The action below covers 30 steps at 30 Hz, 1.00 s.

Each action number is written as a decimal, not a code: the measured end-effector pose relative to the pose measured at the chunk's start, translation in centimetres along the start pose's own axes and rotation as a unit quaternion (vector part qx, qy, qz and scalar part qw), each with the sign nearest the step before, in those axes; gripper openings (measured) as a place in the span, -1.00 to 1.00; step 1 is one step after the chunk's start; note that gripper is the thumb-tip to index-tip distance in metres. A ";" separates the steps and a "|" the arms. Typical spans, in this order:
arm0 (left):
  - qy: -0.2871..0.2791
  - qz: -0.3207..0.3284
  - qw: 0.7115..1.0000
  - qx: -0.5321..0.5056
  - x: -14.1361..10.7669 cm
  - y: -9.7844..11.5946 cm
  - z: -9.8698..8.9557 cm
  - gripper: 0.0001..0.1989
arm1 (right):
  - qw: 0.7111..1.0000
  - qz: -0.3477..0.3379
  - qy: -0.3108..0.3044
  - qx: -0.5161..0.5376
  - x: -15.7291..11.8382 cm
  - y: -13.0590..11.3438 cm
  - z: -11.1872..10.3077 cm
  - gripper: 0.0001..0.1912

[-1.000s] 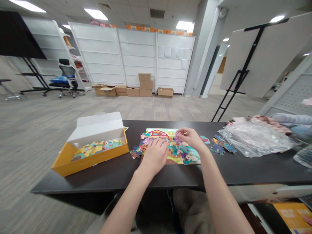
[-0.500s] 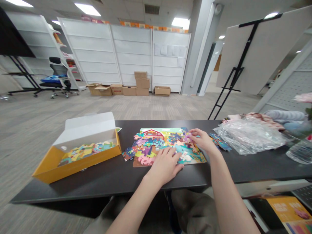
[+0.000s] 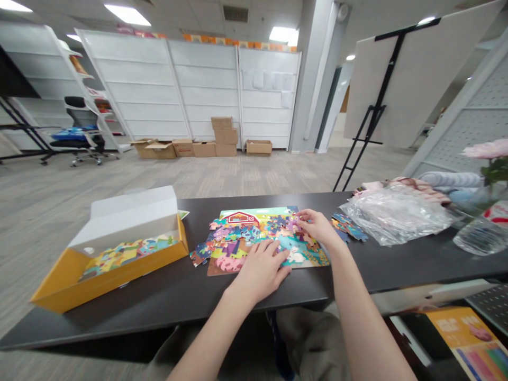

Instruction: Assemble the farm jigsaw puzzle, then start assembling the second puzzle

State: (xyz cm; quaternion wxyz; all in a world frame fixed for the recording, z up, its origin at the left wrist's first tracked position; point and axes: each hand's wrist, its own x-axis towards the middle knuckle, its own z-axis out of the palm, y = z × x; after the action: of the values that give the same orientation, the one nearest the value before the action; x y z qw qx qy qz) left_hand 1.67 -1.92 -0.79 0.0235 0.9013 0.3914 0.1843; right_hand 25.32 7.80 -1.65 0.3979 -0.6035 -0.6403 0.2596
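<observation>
Moved: my left hand (image 3: 257, 278) now sits further right along the jigsaw puzzle (image 3: 234, 235).
Box: the yellow puzzle box (image 3: 67, 280) stands open, well left.
Left hand: flat, empty, on the puzzle's near edge.
Puzzle: long axis runs sideways, between both hands.
Right hand: my right hand (image 3: 317, 227) is narrow on the upper right; any held piece I cannot tell.
Loose pieces: the loose puzzle pieces (image 3: 347, 226) lie just beyond it, nearer my right hand.

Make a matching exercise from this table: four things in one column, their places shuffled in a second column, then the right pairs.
Things:
1. Yellow puzzle box
2. Clear plastic bag
3. Left hand
4. Right hand

Places:
A. On the near edge of the jigsaw puzzle
B. Left of the puzzle
C. On the puzzle's far right part
D. Right of the loose puzzle pieces

Pairs: 1-B, 2-D, 3-A, 4-C
</observation>
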 end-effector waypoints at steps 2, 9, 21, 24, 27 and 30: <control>0.000 0.002 1.000 -0.001 -0.1 0.0 -0.1 -0.65 | 1.000 -0.005 0.012 -0.010 0.1 0.2 -0.3 -0.72; 0.002 0.005 1.000 -0.012 -0.4 -0.3 -0.2 -0.65 | 0.997 0.018 0.052 -0.046 -0.1 1.0 -1.9 -0.78; 0.000 -0.014 1.000 -0.011 -0.5 -0.3 -0.4 -0.64 | 0.989 0.046 0.143 0.000 -1.0 2.4 -4.0 -0.67; 0.004 -0.018 1.000 -0.005 -0.4 -0.3 -0.3 -0.65 | 0.992 0.045 0.117 0.022 -0.8 2.5 -3.4 -0.71; 0.002 -0.016 1.000 -0.003 -0.3 -0.3 -0.3 -0.64 | 0.994 0.030 0.102 0.007 -0.4 2.2 -2.5 -0.78; 0.002 -0.012 1.000 -0.001 -0.4 -0.3 -0.3 -0.64 | 0.996 0.023 0.085 -0.007 -0.1 2.0 -2.0 -0.80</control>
State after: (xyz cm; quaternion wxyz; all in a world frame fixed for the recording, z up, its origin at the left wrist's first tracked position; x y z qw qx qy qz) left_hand 1.07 -1.99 -0.66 0.0259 0.8963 0.4017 0.1859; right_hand 28.10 7.70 -2.17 0.4409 -0.6405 -0.5921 0.2115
